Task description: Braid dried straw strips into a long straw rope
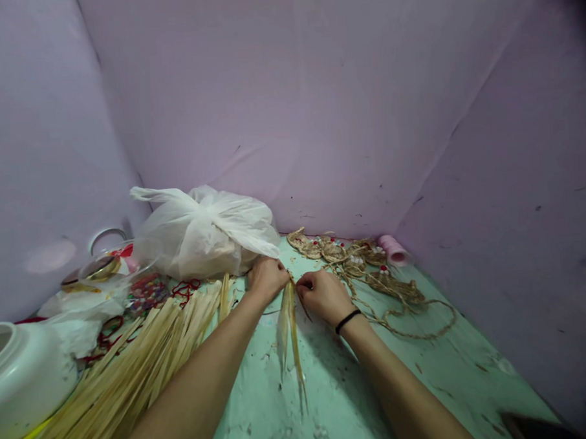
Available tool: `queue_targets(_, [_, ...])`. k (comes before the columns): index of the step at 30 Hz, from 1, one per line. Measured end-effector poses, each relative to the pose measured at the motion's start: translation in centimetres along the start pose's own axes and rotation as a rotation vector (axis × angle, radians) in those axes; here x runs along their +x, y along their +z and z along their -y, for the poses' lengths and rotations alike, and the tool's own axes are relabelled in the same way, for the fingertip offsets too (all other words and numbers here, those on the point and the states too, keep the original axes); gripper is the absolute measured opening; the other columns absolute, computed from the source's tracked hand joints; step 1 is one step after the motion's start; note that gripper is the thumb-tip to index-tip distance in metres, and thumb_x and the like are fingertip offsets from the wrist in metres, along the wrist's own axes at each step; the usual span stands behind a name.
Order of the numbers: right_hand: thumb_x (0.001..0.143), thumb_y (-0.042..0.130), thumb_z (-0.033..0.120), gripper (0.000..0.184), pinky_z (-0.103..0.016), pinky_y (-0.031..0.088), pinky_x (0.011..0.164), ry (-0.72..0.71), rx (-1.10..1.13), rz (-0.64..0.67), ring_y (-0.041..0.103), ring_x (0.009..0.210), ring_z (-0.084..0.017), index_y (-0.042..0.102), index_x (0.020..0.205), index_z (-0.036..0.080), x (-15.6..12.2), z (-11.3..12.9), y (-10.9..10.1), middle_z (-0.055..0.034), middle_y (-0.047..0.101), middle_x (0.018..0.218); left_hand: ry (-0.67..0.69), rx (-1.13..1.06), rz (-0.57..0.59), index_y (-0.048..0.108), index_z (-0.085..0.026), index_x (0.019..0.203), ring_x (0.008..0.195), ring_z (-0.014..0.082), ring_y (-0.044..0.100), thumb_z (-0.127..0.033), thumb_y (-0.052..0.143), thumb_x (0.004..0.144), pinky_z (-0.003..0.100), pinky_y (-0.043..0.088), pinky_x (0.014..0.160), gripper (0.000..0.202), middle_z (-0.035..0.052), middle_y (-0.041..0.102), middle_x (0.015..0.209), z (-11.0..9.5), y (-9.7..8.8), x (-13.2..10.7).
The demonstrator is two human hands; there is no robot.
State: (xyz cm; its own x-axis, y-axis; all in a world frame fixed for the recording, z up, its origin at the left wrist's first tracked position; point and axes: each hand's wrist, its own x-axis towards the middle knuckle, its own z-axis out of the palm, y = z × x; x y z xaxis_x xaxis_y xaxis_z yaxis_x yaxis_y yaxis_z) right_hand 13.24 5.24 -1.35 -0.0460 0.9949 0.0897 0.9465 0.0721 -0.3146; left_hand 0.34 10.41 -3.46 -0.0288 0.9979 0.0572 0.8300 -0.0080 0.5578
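Note:
My left hand [268,277] and my right hand [324,297] meet near the middle of the table, fingers closed in a pinch. Between them are the upper ends of a few narrow dried leaf strips [292,329], whose loose ends trail toward me over the green tabletop. A thin dark end sticks out below the right fingers. The exact grip points are small and partly hidden by the fingers. A black band [348,321] circles my right wrist.
Left lies a large bundle of dried strips [129,375], beside a white plastic jar [28,380]. A knotted white plastic bag [206,230] and a bag of colored beads [148,292] sit behind. On the right are braided pieces [396,287] with cord, and a pink thread spool [394,250].

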Motion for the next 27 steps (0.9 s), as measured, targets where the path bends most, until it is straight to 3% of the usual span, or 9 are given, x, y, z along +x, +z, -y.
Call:
queue_targets(4, [0.069, 0.049, 0.024, 0.022, -0.023, 0.034, 0.056, -0.016, 0.068, 0.018, 0.059, 0.071, -0.016, 0.069, 0.077, 0.025, 0.2, -0.2, 0.0, -0.0032, 0.068, 0.077, 0.005, 0.021, 0.128, 0.065, -0.013, 0.066, 0.068, 0.0191, 0.057, -0.026, 0.052, 0.061, 0.024, 0.039, 0.058, 0.019, 0.0082, 0.063, 0.068, -0.5, -1.0, -0.7])
queue_targets(7, [0.068, 0.048, 0.023, 0.022, -0.022, 0.034, 0.057, -0.003, 0.114, 0.037, 0.059, 0.072, -0.016, 0.069, 0.076, 0.023, 0.5, -0.4, 0.0, -0.0038, 0.068, 0.076, -0.021, 0.169, 0.202, 0.065, -0.013, 0.07, 0.071, 0.0243, 0.059, -0.031, 0.056, 0.057, 0.027, 0.04, 0.058, 0.024, 0.0125, 0.064, 0.073, -1.8, -1.6, -1.8])
queue_targets(12, [0.068, 0.049, 0.021, 0.022, -0.021, 0.035, 0.057, 0.019, 0.191, 0.073, 0.059, 0.072, -0.015, 0.069, 0.076, 0.02, 0.8, -0.7, -0.2, -0.0048, 0.068, 0.076, 0.007, 0.345, 0.112, 0.064, -0.015, 0.079, 0.084, 0.0275, 0.058, -0.03, 0.053, 0.063, 0.03, 0.041, 0.065, 0.025, 0.0167, 0.063, 0.084, -3.1, -1.2, -3.2])
queue_targets(19, [0.073, 0.05, 0.044, 0.031, -0.024, 0.037, 0.064, -0.017, 0.139, -0.072, 0.059, 0.08, -0.018, 0.066, 0.092, 0.026, 0.4, -0.7, 0.6, -0.0043, 0.066, 0.085, -0.008, 0.322, 0.117, 0.062, -0.014, 0.075, 0.076, 0.0217, 0.059, -0.029, 0.051, 0.065, 0.025, 0.037, 0.06, 0.021, 0.0135, 0.064, 0.081, -1.9, -1.3, -2.1])
queue_targets(27, [0.078, 0.04, 0.047, 0.035, -0.027, 0.037, 0.066, -0.063, 0.04, -0.119, 0.059, 0.08, -0.02, 0.066, 0.09, 0.028, 0.1, -0.5, 1.2, -0.005, 0.067, 0.084, 0.091, 0.29, 0.177, 0.06, -0.017, 0.073, 0.076, 0.0211, 0.059, -0.027, 0.036, 0.075, 0.026, 0.035, 0.059, 0.026, 0.0115, 0.064, 0.081, -1.1, -1.2, -2.0])
